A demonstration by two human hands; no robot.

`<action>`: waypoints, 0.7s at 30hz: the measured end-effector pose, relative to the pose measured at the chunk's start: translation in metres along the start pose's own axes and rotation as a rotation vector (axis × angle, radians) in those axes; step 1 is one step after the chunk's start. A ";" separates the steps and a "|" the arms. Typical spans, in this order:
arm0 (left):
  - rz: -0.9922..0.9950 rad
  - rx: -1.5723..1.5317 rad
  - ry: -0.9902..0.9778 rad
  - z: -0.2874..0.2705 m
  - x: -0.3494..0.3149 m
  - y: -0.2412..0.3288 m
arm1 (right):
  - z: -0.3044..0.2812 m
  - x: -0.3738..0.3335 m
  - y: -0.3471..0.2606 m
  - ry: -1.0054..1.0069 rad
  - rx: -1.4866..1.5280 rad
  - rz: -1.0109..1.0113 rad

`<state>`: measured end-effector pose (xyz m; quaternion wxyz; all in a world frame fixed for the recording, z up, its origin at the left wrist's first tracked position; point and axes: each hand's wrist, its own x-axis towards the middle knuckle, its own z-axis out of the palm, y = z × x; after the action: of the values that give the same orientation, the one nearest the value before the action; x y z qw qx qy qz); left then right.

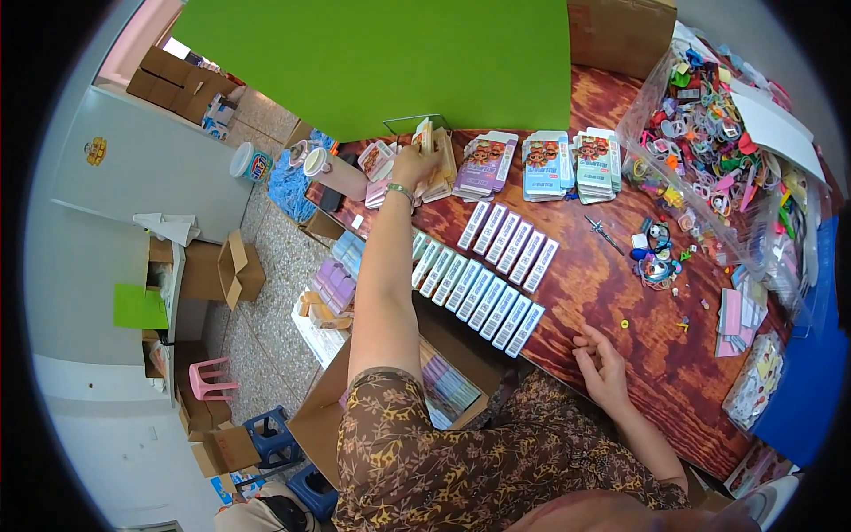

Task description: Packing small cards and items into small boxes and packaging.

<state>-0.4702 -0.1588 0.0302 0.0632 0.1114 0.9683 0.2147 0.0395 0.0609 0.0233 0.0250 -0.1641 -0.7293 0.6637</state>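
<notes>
My left hand [415, 167] reaches to the far side of the table, its fingers closed on flat yellow cartons [425, 135] in a pile. Partly under that hand lie pink cartons [376, 192]. Beside the pile are stacks of purple cartons [486, 167], light blue cartons [547, 167] and green-and-white cartons [598, 167]. My right hand [603, 368] is by the near table edge, holding nothing, fingers loosely bent and apart. Between my hands, slim white boxes [507, 241] stand in two slanting rows, the nearer one partly hidden by my left forearm.
A green panel [381, 62] rises behind the cartons. Far right, a clear bag [700, 151] bulges with colourful trinkets; small charms [658, 266] lie near it. A white bottle [335, 173] stands at the left. An open cardboard box [324, 417] with packed cartons sits below the table edge.
</notes>
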 end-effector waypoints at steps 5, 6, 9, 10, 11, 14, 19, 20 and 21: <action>-0.001 0.096 0.036 0.002 0.014 -0.005 | -0.002 -0.001 0.002 0.034 -0.019 -0.018; 0.002 0.096 0.039 0.002 0.013 -0.007 | -0.002 -0.003 0.002 0.031 -0.025 -0.020; 0.063 0.191 0.188 -0.009 0.005 -0.011 | -0.004 -0.007 -0.006 0.018 -0.052 -0.035; 0.067 0.189 0.251 -0.018 -0.001 -0.013 | -0.004 -0.009 -0.009 0.009 -0.073 -0.040; 0.068 0.187 0.317 -0.028 -0.009 -0.017 | -0.006 -0.011 -0.009 0.004 -0.074 -0.050; 0.212 0.143 0.391 -0.057 -0.051 0.014 | -0.012 -0.016 -0.009 0.032 -0.111 -0.087; 0.638 0.099 0.335 -0.069 -0.173 0.118 | -0.023 0.022 -0.037 0.006 -0.057 -0.181; 0.804 0.090 0.393 -0.059 -0.196 0.130 | -0.022 0.033 -0.047 -0.001 0.004 -0.174; 0.918 0.219 0.395 -0.050 -0.224 0.146 | -0.017 0.038 -0.062 0.001 0.260 -0.187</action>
<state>-0.2347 -0.1045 0.1542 -0.2339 0.4885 0.8298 0.1345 -0.0051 0.0834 0.0793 0.1081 -0.0909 -0.6492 0.7474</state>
